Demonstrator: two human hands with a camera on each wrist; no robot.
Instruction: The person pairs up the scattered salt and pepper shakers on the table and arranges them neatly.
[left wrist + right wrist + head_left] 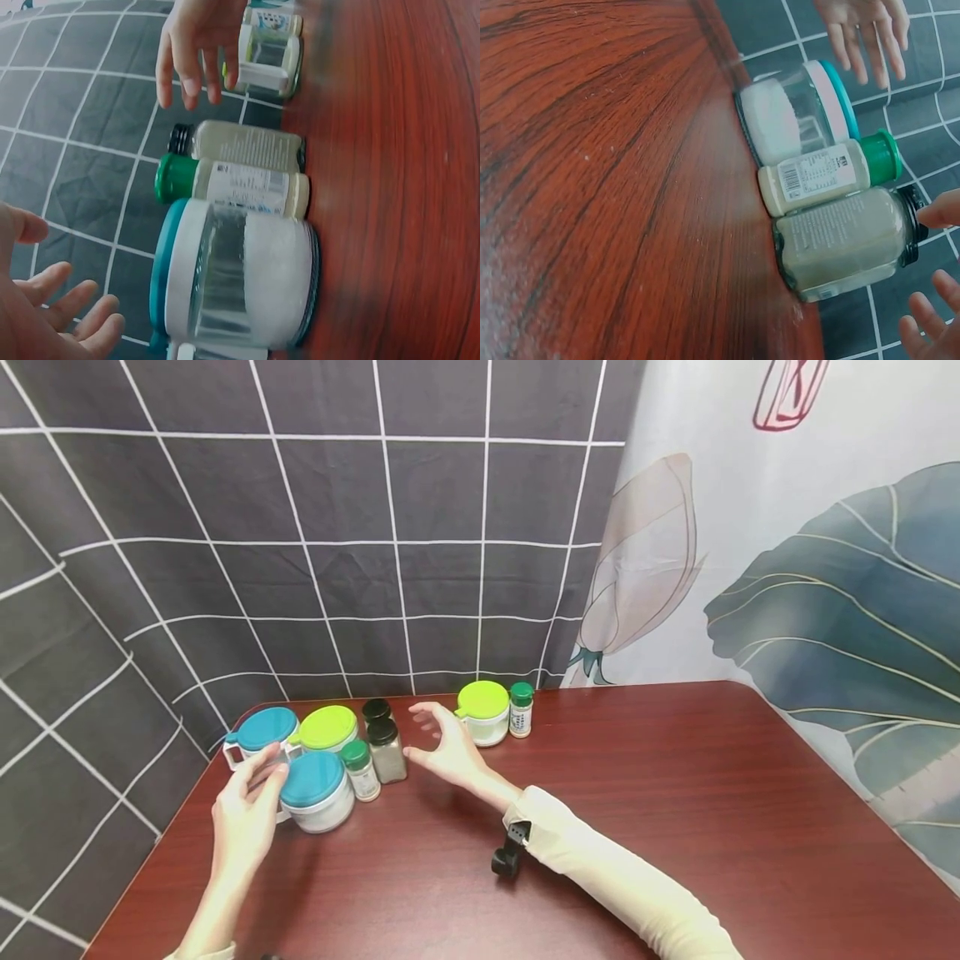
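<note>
My left hand (243,814) is hovering loosely spread, the front blue jar (313,782) sitting near its two o'clock; my right hand (452,755) is hovering spread too, the front black-capped jar (388,760) standing close at its nine o'clock. A green-capped shaker (363,773) is standing between those jars.

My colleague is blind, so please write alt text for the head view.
A person's open left grip and right grip are beside clustered jars and bottles on a red-brown table; farther right, a lime-lidded jar and green-capped bottle stand together.
</note>
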